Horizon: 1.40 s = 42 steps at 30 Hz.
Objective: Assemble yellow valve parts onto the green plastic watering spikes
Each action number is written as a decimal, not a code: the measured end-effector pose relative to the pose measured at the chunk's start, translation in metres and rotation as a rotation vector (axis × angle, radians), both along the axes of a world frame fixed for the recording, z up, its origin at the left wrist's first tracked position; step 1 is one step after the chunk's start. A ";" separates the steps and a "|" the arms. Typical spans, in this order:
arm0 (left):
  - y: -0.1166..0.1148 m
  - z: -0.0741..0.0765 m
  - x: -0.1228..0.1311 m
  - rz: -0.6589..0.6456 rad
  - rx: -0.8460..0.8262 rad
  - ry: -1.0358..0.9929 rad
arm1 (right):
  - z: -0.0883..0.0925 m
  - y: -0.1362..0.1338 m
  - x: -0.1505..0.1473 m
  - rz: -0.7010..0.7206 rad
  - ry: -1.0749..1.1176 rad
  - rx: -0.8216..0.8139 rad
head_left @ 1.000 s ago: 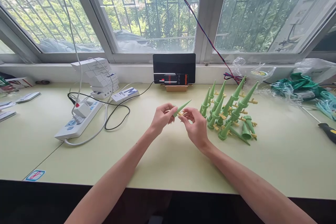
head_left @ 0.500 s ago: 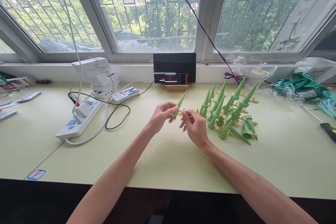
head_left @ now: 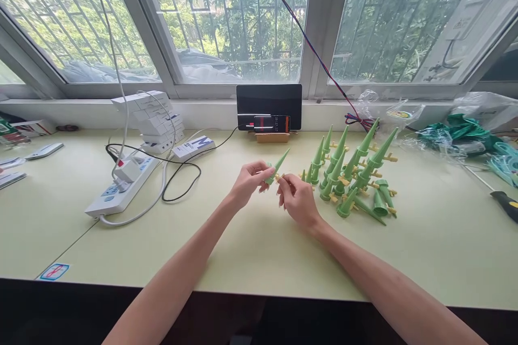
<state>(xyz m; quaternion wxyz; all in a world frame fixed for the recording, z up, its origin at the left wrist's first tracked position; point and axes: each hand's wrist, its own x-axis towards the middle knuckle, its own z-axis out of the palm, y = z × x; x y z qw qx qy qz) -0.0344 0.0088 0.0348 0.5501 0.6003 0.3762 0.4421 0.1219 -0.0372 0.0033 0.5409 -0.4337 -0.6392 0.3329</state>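
Note:
Over the middle of the pale green table (head_left: 251,259), my left hand (head_left: 251,182) is closed on a green cone spike (head_left: 280,159), its tip leaning up and to the right. My right hand (head_left: 297,197) pinches a small yellow valve piece (head_left: 277,177) at the side of that spike. The fingers partly hide where the two parts meet. To the right of my right hand stands a cluster of green spikes (head_left: 335,172) with yellow valves, several of them stacked in one another. A few spikes lie on their sides at the cluster's right edge.
A phone (head_left: 272,123) leans on a black tablet (head_left: 269,99) at the back. Left are a power strip (head_left: 121,186), cables, a small box (head_left: 193,148) and stacked white boxes (head_left: 156,118). Right are plastic bags (head_left: 465,132) and a screwdriver (head_left: 505,205).
The spike in my left hand tilts further to the right. My right hand has shifted slightly left, closer to the spike, with the yellow valve piece.

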 end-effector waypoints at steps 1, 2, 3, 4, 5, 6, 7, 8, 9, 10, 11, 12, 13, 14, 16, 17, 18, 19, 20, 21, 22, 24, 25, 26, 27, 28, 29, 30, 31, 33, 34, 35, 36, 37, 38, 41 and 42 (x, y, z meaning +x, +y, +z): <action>0.000 -0.001 0.000 0.005 -0.002 0.005 | 0.000 0.000 0.000 -0.003 -0.003 -0.002; 0.000 -0.001 0.001 0.009 -0.005 0.010 | 0.000 0.000 0.000 -0.005 -0.006 -0.004; 0.000 -0.001 0.001 0.012 -0.009 0.014 | 0.000 0.000 0.000 -0.008 -0.009 -0.006; -0.001 -0.002 0.002 0.015 -0.013 0.015 | -0.001 0.000 0.000 -0.011 -0.012 -0.008; -0.001 -0.002 0.002 0.017 -0.016 0.013 | -0.001 0.000 0.001 -0.014 -0.017 -0.012; -0.001 -0.001 0.003 0.018 -0.020 0.011 | -0.001 0.000 0.001 -0.016 -0.022 -0.015; -0.002 -0.001 0.003 0.018 -0.023 0.009 | -0.001 0.000 0.001 -0.018 -0.026 -0.017; -0.002 -0.001 0.003 0.018 -0.025 0.008 | -0.001 0.000 0.001 -0.021 -0.031 -0.015; -0.003 0.000 0.004 0.017 -0.027 0.008 | -0.002 0.000 0.001 -0.025 -0.036 -0.011; -0.003 0.000 0.004 0.017 -0.030 0.009 | -0.002 0.001 0.001 -0.028 -0.040 -0.004; -0.004 0.000 0.004 0.019 -0.031 0.011 | -0.002 0.001 0.001 -0.032 -0.043 0.002; -0.004 0.000 0.004 0.022 -0.032 0.012 | -0.003 0.001 0.001 -0.036 -0.046 0.006; -0.004 0.001 0.005 0.024 -0.033 0.012 | -0.003 0.001 0.001 -0.039 -0.048 0.007; -0.004 0.001 0.005 0.026 -0.032 0.012 | -0.003 0.001 0.001 -0.042 -0.050 0.007; -0.004 0.000 0.005 0.027 -0.027 0.015 | -0.003 0.000 0.001 -0.046 -0.056 0.007; -0.004 0.000 0.005 0.026 -0.022 0.019 | -0.003 0.000 0.001 -0.050 -0.062 0.009; -0.005 0.000 0.005 0.023 -0.017 0.023 | -0.003 0.000 0.001 -0.052 -0.070 0.012; -0.005 0.000 0.005 0.020 -0.010 0.027 | -0.004 0.000 0.002 -0.053 -0.077 0.015; -0.005 0.000 0.005 0.016 -0.005 0.031 | -0.004 0.000 0.002 -0.053 -0.083 0.018; -0.005 0.000 0.005 0.013 -0.002 0.032 | -0.004 0.000 0.002 -0.051 -0.086 0.019; -0.005 0.000 0.005 0.010 -0.001 0.032 | -0.005 0.001 0.002 -0.047 -0.086 0.018; -0.005 0.000 0.005 0.004 0.000 0.026 | -0.005 0.001 0.001 -0.037 -0.075 0.006; -0.005 0.000 0.005 0.001 0.001 0.021 | -0.005 0.001 0.001 -0.031 -0.065 -0.005; -0.005 -0.001 0.005 -0.003 0.004 0.016 | -0.005 0.001 0.001 -0.023 -0.052 -0.019; -0.005 -0.001 0.005 -0.008 0.006 0.012 | -0.005 0.000 0.001 -0.015 -0.039 -0.034; -0.005 -0.001 0.005 -0.012 0.008 0.008 | -0.005 0.000 0.000 -0.008 -0.028 -0.048; -0.004 -0.002 0.005 -0.015 0.010 0.006 | -0.005 0.000 0.000 0.000 -0.020 -0.060; -0.004 -0.003 0.005 -0.018 0.013 0.006 | -0.005 0.000 0.000 0.006 -0.015 -0.068; -0.003 -0.003 0.005 -0.020 0.017 0.007 | -0.005 0.000 0.000 0.011 -0.011 -0.074; -0.003 -0.004 0.004 -0.021 0.028 0.013 | -0.006 0.001 0.000 0.025 0.006 -0.094; -0.002 -0.005 0.004 -0.022 0.033 0.015 | -0.006 0.002 0.000 0.038 0.027 -0.112; -0.002 -0.005 0.004 -0.022 0.037 0.017 | -0.006 0.002 0.000 0.059 0.060 -0.142; -0.002 -0.005 0.004 -0.021 0.040 0.017 | -0.006 0.003 -0.001 0.089 0.108 -0.181; -0.002 -0.005 0.004 -0.020 0.041 0.019 | -0.005 0.003 -0.001 0.129 0.166 -0.227; -0.002 -0.005 0.004 -0.018 0.041 0.020 | -0.004 0.004 -0.002 0.174 0.229 -0.272; -0.002 -0.003 0.003 -0.017 0.035 0.020 | -0.001 0.005 -0.002 0.316 0.402 -0.384; -0.002 -0.003 0.003 -0.018 0.030 0.018 | 0.000 0.005 -0.002 0.357 0.444 -0.413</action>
